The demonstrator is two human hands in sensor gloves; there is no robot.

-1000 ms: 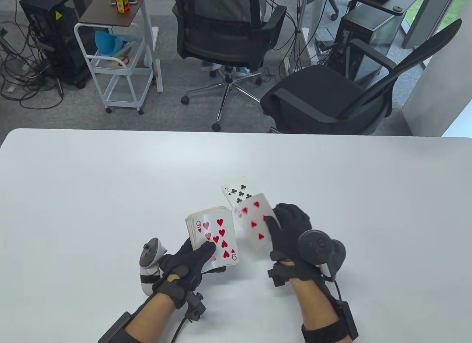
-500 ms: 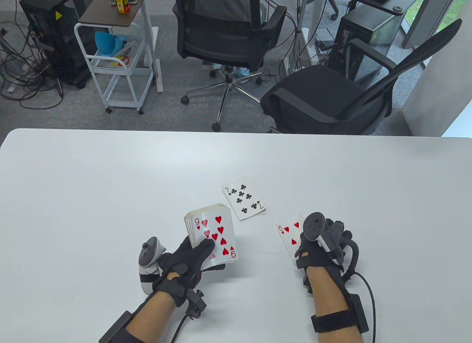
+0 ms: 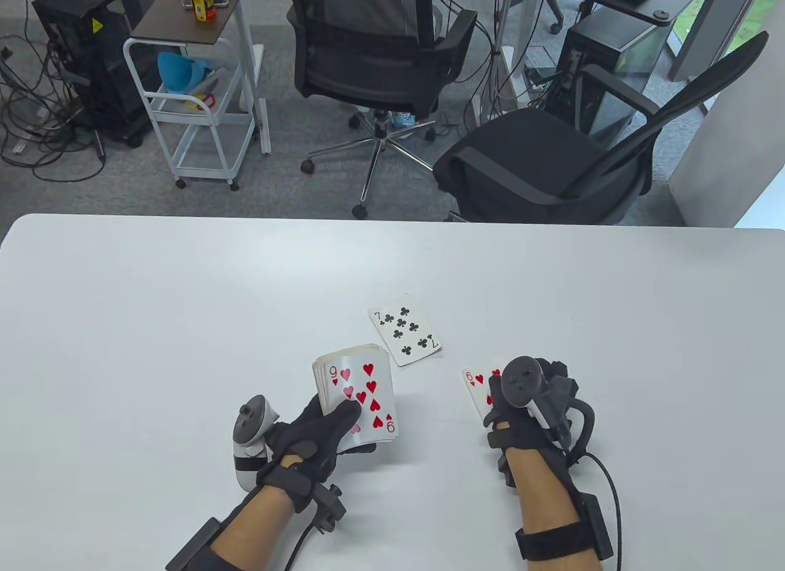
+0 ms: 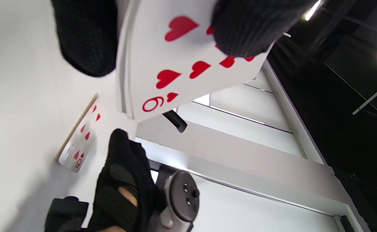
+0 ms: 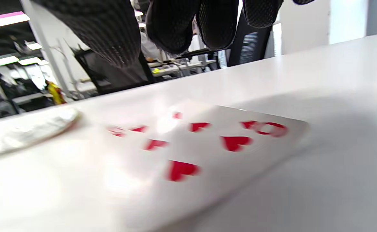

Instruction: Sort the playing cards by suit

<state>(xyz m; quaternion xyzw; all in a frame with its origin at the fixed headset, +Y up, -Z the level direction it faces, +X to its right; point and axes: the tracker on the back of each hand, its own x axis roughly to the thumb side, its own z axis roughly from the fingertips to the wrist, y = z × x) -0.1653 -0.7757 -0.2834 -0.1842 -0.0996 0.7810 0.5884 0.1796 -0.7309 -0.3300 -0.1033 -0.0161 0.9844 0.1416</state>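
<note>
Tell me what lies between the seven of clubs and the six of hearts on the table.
Nothing: in the table view, only bare white table separates the seven of clubs from the six of hearts under the right hand.

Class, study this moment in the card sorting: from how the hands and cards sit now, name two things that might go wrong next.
1. The six of hearts lies flat on the table beneath the right hand, whose fingers hang above it; lifting away carelessly may drag it out of place.
2. The left hand holds the deck face up and tilted, thumb across the nine of hearts; a loose grip might let top cards slide off near the seven of clubs, mixing suits.
</note>
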